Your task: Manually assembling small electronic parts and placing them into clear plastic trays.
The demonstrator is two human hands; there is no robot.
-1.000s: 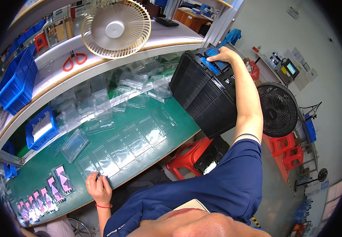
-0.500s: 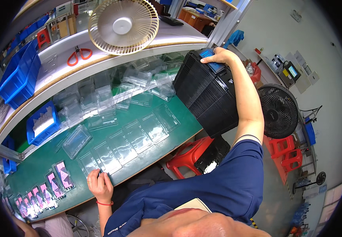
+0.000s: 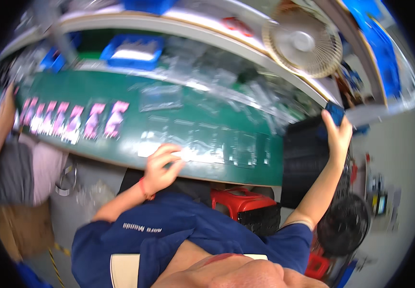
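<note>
Over the near edge of a green worktop [image 3: 68, 96], my left hand [image 3: 162, 165] has its thumb and fingers apart. Its fingertips are at a row of clear plastic trays [image 3: 207, 149], and motion blurs any contact. Out to the right, my right hand [image 3: 339, 137] grips a dark blue flat rectangular piece [image 3: 334, 113] between thumb and fingers. That hand is raised at the top of a black ribbed crate [image 3: 306, 158], which stands by the worktop's right end. One more clear tray [image 3: 161, 98] lies behind the row.
Several pink-and-white pieces [image 3: 114, 120] lie in a row at left, near another person's arm [image 3: 1, 120]. Loose clear trays [image 3: 207, 72] pile along the back beside a blue bin [image 3: 133, 50]. A fan [image 3: 303, 41] stands on the shelf. A red stool [image 3: 241, 201] is under the edge.
My view has swung left. My right hand has lifted the dark blue piece off the black crate's top. My left hand's fingers have spread and reach farther over the clear trays.
</note>
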